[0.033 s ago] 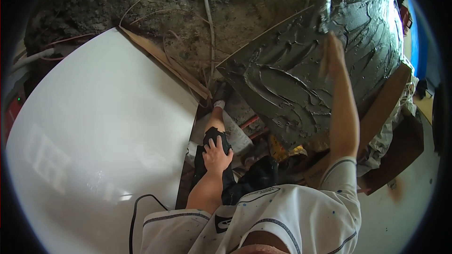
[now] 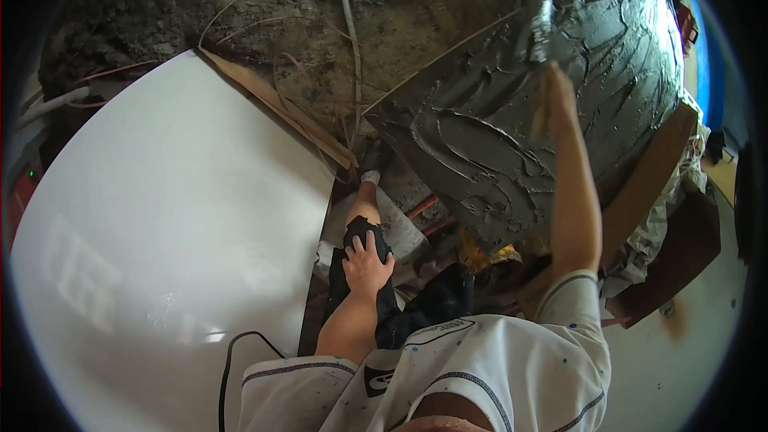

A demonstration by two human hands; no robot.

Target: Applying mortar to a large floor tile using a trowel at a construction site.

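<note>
- The right hand [image 2: 558, 100], stretched far forward, is blurred but looks closed on a silvery flat metal trowel [image 2: 541, 28]; the handle under the fingers is too smeared to make out
- The left hand [image 2: 368, 270] rests with fingers spread on the bent knee in black cloth [image 2: 360, 226], holding no tool, well apart from the right hand and nearer the body
- The broad slab coated in wet, ridged dark-grey mortar [image 2: 472, 120] lies beneath and around the right hand, ahead and to the right of the left hand
- The relation that counts: the trowel blade points away from the body, beyond the right fingers, its long axis roughly in line with that forearm, while the slab's longer side seems to run aslant, from near left to far right
- The right hand is plainly the nearer one to the slab; whether the blade touches the mortar or hangs just above it, I cannot tell
- Left of the left hand lies a large glossy white panel [image 2: 184, 192], with a thin brown strip [image 2: 276, 108] along its far edge
- Between the hands, nearer the body than the slab, sits a yellow container or bag [image 2: 480, 256], partly hidden
</note>
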